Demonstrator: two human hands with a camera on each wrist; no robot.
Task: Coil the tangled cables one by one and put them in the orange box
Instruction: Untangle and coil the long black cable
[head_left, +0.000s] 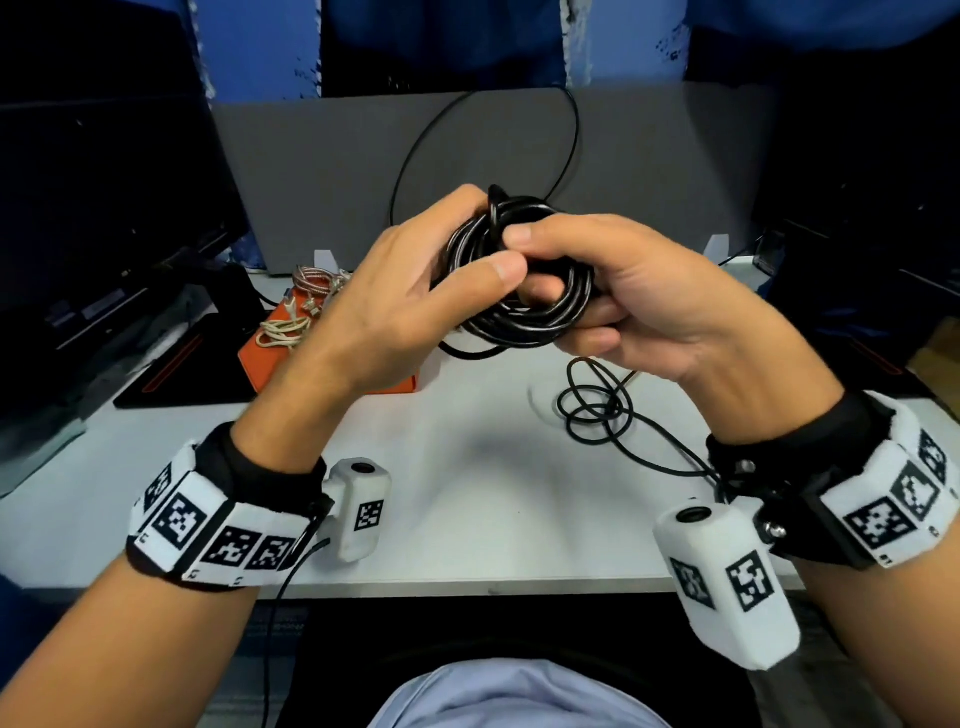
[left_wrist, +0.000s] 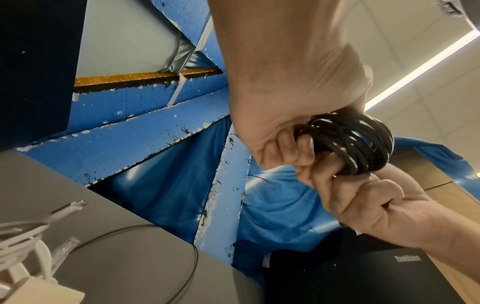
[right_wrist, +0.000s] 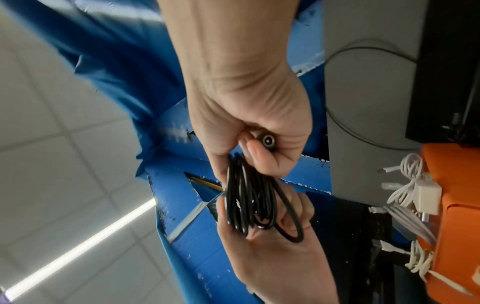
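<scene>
Holding: both hands grip one black cable coil (head_left: 524, 280) in the air above the white desk (head_left: 467, 493).
Left hand (head_left: 410, 291): fingers curled round the coil's left side, thumb pressed on top.
Right hand (head_left: 618, 291): thumb and forefinger pinch a strand; a round plug (right_wrist: 267, 140) sits in the curled fingers.
Loose black cable: one tail (head_left: 597, 410), tangled on the desk at right.
Orange box (head_left: 270, 353): one, left of the hands; holds two coiled cables, one white (head_left: 283, 330), one braided (head_left: 314, 283).
Monitors: two, one each side.
</scene>
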